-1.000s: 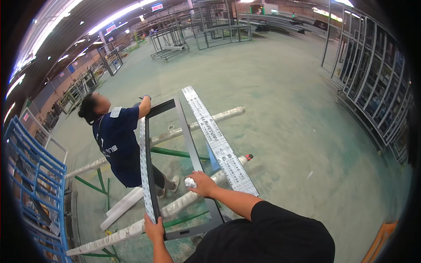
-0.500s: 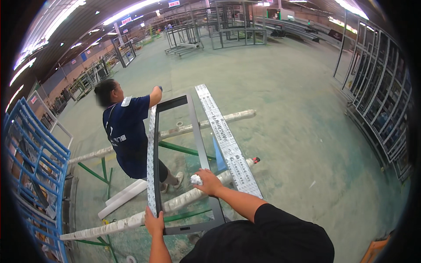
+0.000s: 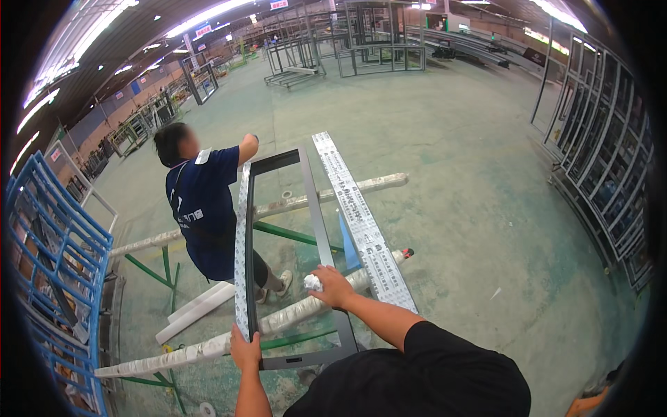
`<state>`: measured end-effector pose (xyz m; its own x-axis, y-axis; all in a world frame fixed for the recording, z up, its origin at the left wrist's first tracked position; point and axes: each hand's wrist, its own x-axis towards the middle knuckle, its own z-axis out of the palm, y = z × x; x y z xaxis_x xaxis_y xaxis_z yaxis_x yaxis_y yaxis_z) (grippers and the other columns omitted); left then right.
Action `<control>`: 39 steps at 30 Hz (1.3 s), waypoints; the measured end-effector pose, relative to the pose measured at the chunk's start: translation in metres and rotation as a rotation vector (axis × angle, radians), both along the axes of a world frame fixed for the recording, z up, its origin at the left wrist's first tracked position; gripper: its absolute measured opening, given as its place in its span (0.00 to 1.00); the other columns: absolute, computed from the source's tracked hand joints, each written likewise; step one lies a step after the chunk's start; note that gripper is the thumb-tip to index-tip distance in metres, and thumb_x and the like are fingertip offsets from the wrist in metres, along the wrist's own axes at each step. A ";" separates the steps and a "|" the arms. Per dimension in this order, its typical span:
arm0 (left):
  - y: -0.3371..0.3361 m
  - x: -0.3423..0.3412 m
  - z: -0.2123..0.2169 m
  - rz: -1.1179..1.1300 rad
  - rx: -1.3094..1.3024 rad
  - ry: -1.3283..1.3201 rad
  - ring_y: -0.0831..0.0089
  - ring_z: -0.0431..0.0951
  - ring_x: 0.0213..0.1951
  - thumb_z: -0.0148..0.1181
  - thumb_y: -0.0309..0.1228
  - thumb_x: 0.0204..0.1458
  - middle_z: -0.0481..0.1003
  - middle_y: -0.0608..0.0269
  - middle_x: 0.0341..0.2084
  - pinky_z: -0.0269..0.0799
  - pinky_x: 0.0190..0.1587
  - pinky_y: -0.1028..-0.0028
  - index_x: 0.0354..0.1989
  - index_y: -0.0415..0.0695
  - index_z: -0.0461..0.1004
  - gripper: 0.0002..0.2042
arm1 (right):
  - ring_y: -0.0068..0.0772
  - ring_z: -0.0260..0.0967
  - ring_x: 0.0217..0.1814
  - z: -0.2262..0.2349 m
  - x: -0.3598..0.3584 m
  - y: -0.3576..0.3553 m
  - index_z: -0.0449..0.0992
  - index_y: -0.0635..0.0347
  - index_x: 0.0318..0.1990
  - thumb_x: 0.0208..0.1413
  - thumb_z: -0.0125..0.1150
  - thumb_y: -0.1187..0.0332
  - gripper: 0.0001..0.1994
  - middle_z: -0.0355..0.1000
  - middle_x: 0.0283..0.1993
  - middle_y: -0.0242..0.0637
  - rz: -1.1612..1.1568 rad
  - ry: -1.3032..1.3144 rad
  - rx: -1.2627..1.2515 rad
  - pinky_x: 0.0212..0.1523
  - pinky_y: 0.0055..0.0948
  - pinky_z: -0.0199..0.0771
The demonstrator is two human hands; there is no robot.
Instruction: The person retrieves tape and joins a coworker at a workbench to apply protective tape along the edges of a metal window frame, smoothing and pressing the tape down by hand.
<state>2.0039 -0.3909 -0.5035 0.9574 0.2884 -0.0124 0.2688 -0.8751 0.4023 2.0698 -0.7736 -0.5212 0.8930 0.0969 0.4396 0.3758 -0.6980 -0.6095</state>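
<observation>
Nearest us, the grey frame [image 3: 322, 235] is lying over two wrapped bars [image 3: 174, 359], its rails already meeting at the corners; the near and right rails are showing bare surface, while the left one is still carrying patterned film [image 3: 241, 271]. Our left hand [image 3: 245, 351] is clasping the near left corner, forearm rising from below. Slightly farther, our right arm is reaching in, its hand [image 3: 335, 286] curling round a crumpled white wad [image 3: 313, 283] by the right rail; we cannot tell whether it is touching. Beyond, a film-covered profile [image 3: 361, 222] is lying alongside, and a co-worker [image 3: 201, 208] is standing at the left.
</observation>
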 end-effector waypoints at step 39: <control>0.010 0.008 -0.011 -0.012 -0.006 -0.076 0.41 0.70 0.71 0.74 0.41 0.55 0.68 0.43 0.74 0.66 0.73 0.51 0.82 0.47 0.58 0.46 | 0.59 0.67 0.76 0.004 0.003 0.006 0.78 0.61 0.61 0.54 0.78 0.57 0.29 0.77 0.64 0.53 0.010 -0.015 0.093 0.79 0.53 0.63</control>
<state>2.0117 -0.3808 -0.5145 0.9592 0.2767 0.0585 0.2266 -0.8756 0.4265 2.0723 -0.7678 -0.5173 0.8854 0.0641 0.4604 0.3923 -0.6345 -0.6660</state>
